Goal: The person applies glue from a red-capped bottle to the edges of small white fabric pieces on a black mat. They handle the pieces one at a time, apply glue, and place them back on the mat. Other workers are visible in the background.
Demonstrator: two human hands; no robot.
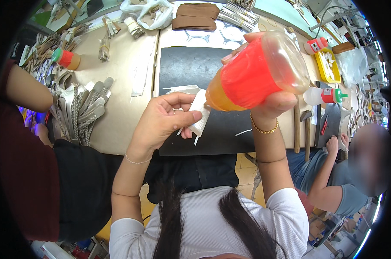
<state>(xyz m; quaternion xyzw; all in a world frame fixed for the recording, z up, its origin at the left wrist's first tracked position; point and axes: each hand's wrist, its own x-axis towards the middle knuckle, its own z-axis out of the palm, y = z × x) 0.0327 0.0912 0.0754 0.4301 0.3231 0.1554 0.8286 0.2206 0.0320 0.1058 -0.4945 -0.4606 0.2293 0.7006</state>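
Note:
My left hand (161,117) pinches a small silvery-white strap piece (199,110) between thumb and fingers, above the black mat (191,64). Thin white ends stick out below my fingers, and part of the piece is hidden behind them. My right hand (278,103) is wrapped round a clear squeeze bottle (252,75) with a red label and amber liquid inside. The bottle is tilted, its narrower end down and to the left, at the strap piece. Its tip is mostly hidden, so I cannot tell whether it touches.
Silvery and braided straps (81,105) are piled at left, near another amber bottle (67,59). Brown strips (195,16) and bundled pale strips (238,16) lie at the back. A hammer (306,129) and a green-capped bottle (325,96) are at right. Co-workers sit on both sides.

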